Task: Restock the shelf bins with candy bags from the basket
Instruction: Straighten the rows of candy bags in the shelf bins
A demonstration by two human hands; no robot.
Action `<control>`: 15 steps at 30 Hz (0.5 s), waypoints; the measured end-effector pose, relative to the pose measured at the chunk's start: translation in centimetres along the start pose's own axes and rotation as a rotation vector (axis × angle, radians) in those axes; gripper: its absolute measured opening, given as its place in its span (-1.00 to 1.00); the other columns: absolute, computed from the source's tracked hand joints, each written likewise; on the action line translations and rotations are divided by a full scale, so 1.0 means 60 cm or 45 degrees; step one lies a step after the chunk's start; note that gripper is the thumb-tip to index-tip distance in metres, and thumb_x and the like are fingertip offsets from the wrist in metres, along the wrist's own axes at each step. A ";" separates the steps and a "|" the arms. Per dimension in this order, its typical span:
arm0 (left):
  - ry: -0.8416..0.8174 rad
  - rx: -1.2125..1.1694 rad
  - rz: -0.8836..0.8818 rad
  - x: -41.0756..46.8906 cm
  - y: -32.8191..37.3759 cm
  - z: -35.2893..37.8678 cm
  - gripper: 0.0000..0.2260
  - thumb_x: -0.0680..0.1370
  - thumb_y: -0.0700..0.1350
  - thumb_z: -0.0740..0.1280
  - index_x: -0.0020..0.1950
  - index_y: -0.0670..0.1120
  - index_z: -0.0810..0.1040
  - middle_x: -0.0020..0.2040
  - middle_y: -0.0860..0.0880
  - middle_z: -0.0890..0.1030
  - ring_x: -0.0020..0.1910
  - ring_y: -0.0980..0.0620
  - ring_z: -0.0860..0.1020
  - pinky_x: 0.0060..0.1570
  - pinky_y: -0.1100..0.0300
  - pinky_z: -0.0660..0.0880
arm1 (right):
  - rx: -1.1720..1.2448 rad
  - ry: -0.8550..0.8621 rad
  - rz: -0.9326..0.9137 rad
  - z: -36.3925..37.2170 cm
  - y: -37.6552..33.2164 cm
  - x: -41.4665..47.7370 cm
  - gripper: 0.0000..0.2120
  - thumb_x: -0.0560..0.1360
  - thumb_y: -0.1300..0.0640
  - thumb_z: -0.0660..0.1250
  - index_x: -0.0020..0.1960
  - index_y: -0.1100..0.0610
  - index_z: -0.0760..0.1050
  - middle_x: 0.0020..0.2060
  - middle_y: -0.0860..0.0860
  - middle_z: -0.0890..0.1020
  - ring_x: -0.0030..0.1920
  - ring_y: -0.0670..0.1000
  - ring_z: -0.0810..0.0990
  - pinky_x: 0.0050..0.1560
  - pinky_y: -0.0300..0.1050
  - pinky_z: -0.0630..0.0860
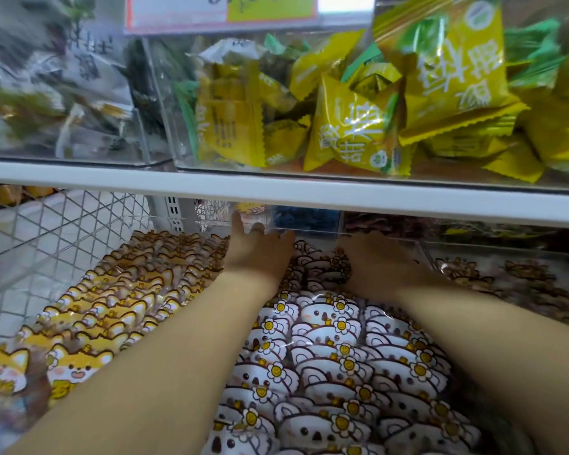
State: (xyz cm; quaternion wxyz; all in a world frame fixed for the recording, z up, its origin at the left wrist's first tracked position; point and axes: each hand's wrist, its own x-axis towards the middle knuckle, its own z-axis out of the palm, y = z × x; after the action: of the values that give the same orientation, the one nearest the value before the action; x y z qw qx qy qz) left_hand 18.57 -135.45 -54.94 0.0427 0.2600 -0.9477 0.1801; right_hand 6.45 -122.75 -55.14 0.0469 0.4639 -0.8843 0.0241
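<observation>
Both arms reach under the white metal shelf edge (309, 192). The left hand (260, 254), fingers straight and thumb out, presses the white koala-face candy bags with yellow flowers (335, 356), probably to level the rows. The right hand (375, 262) is fingers-down among them, so I can't tell its grip.

head view | faces forward and down — close to shelf edge (309, 192) | sole view
</observation>
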 end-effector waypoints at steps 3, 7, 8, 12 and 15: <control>-0.013 -0.128 -0.016 -0.005 -0.017 -0.002 -0.43 0.62 -0.16 0.23 0.58 0.13 0.12 0.53 0.01 0.31 0.49 -0.09 0.32 0.51 -0.34 -0.07 | 0.177 -0.117 0.002 -0.019 0.000 -0.020 -0.30 0.50 -0.29 0.32 0.53 -0.05 0.20 0.49 0.06 0.29 0.47 0.14 0.29 0.42 0.15 0.34; -0.097 -0.370 0.078 -0.034 -0.012 -0.005 -0.57 0.68 0.21 -0.05 0.56 0.23 0.15 0.61 0.07 0.18 0.55 -0.07 0.24 0.51 -0.32 -0.11 | 0.067 -0.469 0.002 -0.012 -0.016 -0.076 -0.02 0.40 -0.56 0.09 0.61 -0.15 -0.25 0.57 -0.06 -0.35 0.57 0.12 -0.37 0.52 0.38 -0.18; -0.216 -0.348 0.090 -0.045 -0.002 -0.001 -0.48 0.65 0.31 -0.14 0.59 0.22 0.07 0.64 0.06 0.08 0.60 -0.09 0.11 0.51 -0.33 -0.17 | 0.014 -0.522 0.003 -0.003 -0.017 -0.080 0.05 0.34 -0.61 0.08 0.59 -0.16 -0.30 0.55 -0.06 -0.40 0.55 0.13 -0.42 0.49 0.43 -0.22; -0.365 -0.157 0.089 -0.035 0.013 0.022 -0.33 0.57 0.42 -0.25 0.62 0.18 -0.21 0.64 0.04 -0.20 0.62 -0.02 -0.17 0.44 -0.37 -0.32 | -0.043 -0.583 0.035 0.005 -0.009 -0.049 0.17 0.23 -0.67 0.11 0.58 -0.18 -0.33 0.52 -0.06 -0.47 0.51 0.11 -0.50 0.44 0.50 -0.25; -0.360 -0.163 0.097 -0.019 0.008 0.017 -0.31 0.56 0.44 -0.22 0.62 0.18 -0.22 0.64 0.04 -0.22 0.62 -0.03 -0.17 0.42 -0.40 -0.30 | 0.006 -0.516 0.029 0.006 -0.004 -0.047 0.20 0.18 -0.69 0.15 0.59 -0.19 -0.30 0.53 -0.09 -0.45 0.52 0.08 -0.49 0.46 0.46 -0.24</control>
State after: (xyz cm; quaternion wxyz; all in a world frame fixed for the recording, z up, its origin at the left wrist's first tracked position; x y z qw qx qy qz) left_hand 19.34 -134.87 -56.26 -0.0815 0.2435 -0.9630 0.0823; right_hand 8.23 -120.65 -55.79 -0.1333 0.4494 -0.8808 -0.0671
